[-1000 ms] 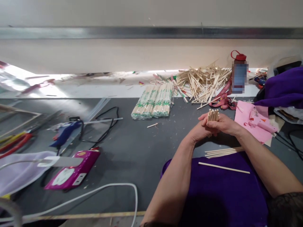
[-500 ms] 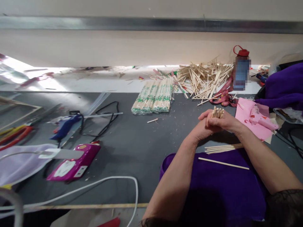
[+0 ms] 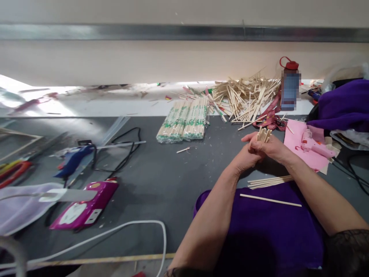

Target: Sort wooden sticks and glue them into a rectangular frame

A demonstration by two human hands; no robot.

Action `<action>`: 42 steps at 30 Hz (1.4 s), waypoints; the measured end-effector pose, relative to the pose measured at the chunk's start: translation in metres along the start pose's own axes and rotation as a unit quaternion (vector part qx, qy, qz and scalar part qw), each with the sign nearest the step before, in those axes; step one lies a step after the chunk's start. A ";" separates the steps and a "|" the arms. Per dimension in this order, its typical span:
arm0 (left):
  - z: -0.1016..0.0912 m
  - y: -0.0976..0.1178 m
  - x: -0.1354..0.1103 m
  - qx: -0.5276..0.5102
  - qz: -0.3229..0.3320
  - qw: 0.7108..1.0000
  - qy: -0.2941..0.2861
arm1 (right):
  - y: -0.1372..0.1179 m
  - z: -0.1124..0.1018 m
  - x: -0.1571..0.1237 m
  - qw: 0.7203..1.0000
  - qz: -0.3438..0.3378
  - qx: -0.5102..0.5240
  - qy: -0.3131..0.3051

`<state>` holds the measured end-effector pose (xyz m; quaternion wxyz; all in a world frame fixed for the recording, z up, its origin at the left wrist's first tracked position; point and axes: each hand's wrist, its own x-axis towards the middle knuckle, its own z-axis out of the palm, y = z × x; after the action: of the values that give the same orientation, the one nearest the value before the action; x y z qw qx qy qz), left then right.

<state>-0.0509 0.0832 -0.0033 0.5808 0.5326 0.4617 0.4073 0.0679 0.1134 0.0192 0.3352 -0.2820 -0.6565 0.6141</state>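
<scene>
Both my hands are clasped round a small bundle of wooden sticks (image 3: 263, 134), held upright over the dark table. My left hand (image 3: 245, 157) wraps the lower part and my right hand (image 3: 269, 148) grips over it from the right. The stick tops poke out above my fingers. Several loose sticks (image 3: 269, 181) lie just below my hands at the edge of a purple cloth (image 3: 259, 231), and one single stick (image 3: 270, 200) lies on that cloth.
Two wrapped packs of sticks (image 3: 184, 123) and a loose pile of sticks (image 3: 248, 98) sit at the back. A red-capped bottle (image 3: 290, 86), pink paper (image 3: 305, 148), a blue glue gun (image 3: 73, 161), a magenta device (image 3: 85, 206) and a white cable (image 3: 121, 229) surround the work area.
The stick bundle has tilted slightly and my hands have shifted a little on it; the camera view has moved slightly.
</scene>
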 end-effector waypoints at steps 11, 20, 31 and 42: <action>-0.003 0.004 -0.005 0.031 0.010 0.997 -0.066 | -0.029 -0.030 -0.006 0.987 -0.109 -0.114 0.035; -0.003 0.004 -0.007 0.028 -0.001 0.999 -0.039 | -0.036 -0.025 -0.003 0.968 -0.169 -0.185 0.026; -0.003 0.004 -0.006 0.023 0.007 0.999 -0.024 | -0.038 -0.018 -0.001 0.972 -0.155 -0.169 0.044; -0.006 0.012 -0.008 -0.019 0.013 0.999 -0.043 | -0.046 -0.013 -0.001 0.983 -0.123 -0.101 0.094</action>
<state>-0.0588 0.0784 0.0095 0.6048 0.5443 0.4216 0.4002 0.0806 0.1169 0.0653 0.4386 -0.2877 -0.7103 0.4693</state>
